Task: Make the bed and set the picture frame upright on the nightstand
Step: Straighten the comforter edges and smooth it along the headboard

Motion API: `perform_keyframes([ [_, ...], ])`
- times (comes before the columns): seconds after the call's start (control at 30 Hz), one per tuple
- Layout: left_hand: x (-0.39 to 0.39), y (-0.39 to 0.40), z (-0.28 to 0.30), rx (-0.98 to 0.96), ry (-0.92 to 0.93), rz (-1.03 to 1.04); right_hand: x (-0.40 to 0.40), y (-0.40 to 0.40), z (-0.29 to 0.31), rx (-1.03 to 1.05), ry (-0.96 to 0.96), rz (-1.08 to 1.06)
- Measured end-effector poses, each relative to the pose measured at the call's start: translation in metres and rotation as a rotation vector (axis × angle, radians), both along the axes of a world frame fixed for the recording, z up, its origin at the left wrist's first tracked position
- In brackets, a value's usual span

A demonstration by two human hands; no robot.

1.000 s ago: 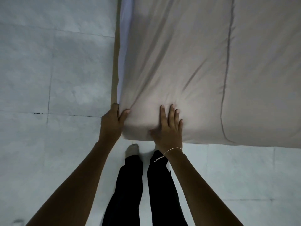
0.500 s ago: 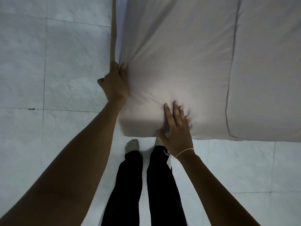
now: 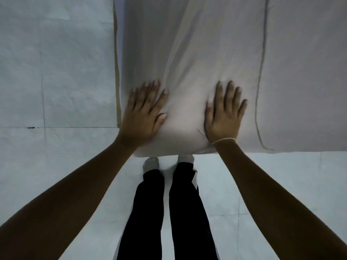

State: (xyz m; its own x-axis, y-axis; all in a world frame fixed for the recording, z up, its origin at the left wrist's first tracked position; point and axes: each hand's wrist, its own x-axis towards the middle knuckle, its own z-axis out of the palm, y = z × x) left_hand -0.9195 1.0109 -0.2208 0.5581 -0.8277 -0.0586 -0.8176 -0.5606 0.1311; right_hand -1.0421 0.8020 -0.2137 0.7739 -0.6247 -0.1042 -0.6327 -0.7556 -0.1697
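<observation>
A pale beige bed sheet [image 3: 197, 44] covers the mattress, which fills the upper right of the head view. I stand at the bed's near left corner. My left hand [image 3: 144, 111] lies flat on the sheet by the left edge, fingers spread. My right hand [image 3: 224, 112] lies flat a little to the right, palm down, a thin thread bracelet at its wrist. Soft folds run up the sheet between and above the hands. A dark seam line [image 3: 262, 72] runs up the sheet on the right. The picture frame and nightstand are out of view.
A thin wooden bed-frame edge [image 3: 116, 76] shows along the mattress's left side. Grey tiled floor [image 3: 52, 72] lies to the left and below. My legs in black trousers and grey socks [image 3: 151, 163] stand against the bed's near edge.
My left hand has left the mattress's side edge and come to rest flat on top. My right hand has shifted right and farther up the sheet. Both palms now press down.
</observation>
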Motion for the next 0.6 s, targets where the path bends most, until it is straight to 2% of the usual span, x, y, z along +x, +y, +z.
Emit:
perform_keyframes([
  [0.1, -0.027, 0.025, -0.001, 0.027, -0.036, -0.054, -0.045, 0.049, -0.009, -0.013, 0.043, 0.356],
  [0.17, -0.045, 0.038, 0.004, 0.041, -0.028, -0.139, -0.073, 0.071, -0.006, 0.059, 0.057, 0.562],
  [0.23, -0.050, 0.041, 0.013, 0.027, -0.002, -0.207, -0.086, 0.072, 0.002, 0.133, 0.020, 0.672],
  [0.33, -0.028, 0.015, 0.027, -0.092, 0.020, -0.081, -0.066, 0.041, 0.021, 0.152, -0.165, 0.574],
  [0.43, 0.012, -0.035, 0.029, -0.130, 0.010, 0.058, -0.025, -0.019, 0.027, -0.009, -0.246, 0.341],
  [0.53, 0.042, -0.078, 0.020, -0.086, 0.027, 0.128, 0.011, -0.068, 0.019, 0.045, -0.177, 0.014],
  [0.6, 0.043, -0.088, 0.009, -0.056, 0.030, 0.161, 0.017, -0.073, 0.005, 0.024, -0.074, -0.114],
])
